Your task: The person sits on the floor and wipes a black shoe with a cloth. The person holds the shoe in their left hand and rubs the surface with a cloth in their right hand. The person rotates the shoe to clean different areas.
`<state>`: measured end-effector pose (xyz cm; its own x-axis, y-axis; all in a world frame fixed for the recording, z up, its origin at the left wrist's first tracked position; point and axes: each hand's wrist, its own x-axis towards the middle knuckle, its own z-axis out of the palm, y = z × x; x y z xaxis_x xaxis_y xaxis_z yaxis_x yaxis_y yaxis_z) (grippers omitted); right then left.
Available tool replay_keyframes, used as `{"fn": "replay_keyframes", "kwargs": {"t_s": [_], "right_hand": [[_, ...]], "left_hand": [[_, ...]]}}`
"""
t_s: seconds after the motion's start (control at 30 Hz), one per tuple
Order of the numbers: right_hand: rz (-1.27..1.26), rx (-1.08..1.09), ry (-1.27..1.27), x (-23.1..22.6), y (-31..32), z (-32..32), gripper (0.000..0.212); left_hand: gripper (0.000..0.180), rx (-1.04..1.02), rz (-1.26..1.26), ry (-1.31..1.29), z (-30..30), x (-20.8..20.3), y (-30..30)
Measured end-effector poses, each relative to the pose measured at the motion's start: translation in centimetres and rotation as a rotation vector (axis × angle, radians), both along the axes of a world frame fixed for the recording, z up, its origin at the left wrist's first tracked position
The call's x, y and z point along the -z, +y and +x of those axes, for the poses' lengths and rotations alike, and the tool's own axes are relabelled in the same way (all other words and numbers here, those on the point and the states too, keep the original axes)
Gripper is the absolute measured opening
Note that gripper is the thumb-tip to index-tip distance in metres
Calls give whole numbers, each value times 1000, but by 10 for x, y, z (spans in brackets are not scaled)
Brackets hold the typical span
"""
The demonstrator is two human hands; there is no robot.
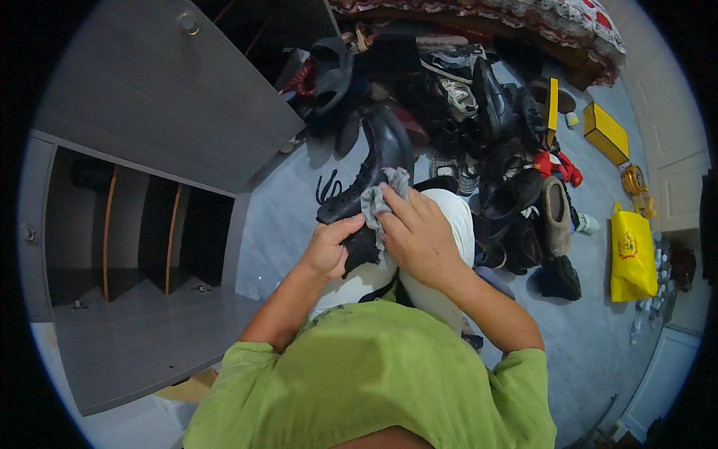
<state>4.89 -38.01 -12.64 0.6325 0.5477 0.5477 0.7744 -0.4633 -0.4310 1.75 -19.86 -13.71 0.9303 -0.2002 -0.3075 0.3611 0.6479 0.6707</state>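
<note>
A black leather shoe (387, 142) with loose dark laces (329, 187) is held up in front of my lap. My left hand (327, 248) grips it at the near end, thumb on top and the other fingers hidden. A crumpled grey cloth (376, 202) is pinched in my right hand (420, 238), pressed against the shoe's right side. Below the cloth, a dark piece (362, 251) shows beside my left fingers; I cannot tell whether it belongs to the shoe. Both hands are close together over my white trousers (449, 213).
A large heap of mixed shoes (497, 150) covers the floor ahead and right, including a brown slipper (556, 217). At left stands a grey cabinet (149, 97) with an opened compartment. A yellow bag (633, 254) and yellow box (606, 133) lie at right. A bed's edge (523, 15) is behind.
</note>
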Motion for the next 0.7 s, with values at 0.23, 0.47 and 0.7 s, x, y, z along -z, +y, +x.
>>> {"fn": "replay_keyframes", "kwargs": {"t_s": [0.23,0.47,0.7], "right_hand": [[182,38,-217,-9,-28,6,20],[88,309,-373,-22,-48,10,30],[63,344,-222,-5,-69,20,36]], "left_hand": [[32,361,627,-321,8,-65,-5],[33,680,1072,-755,26,-100,-20],[31,722,1264,-978,35,-78,-44]]}}
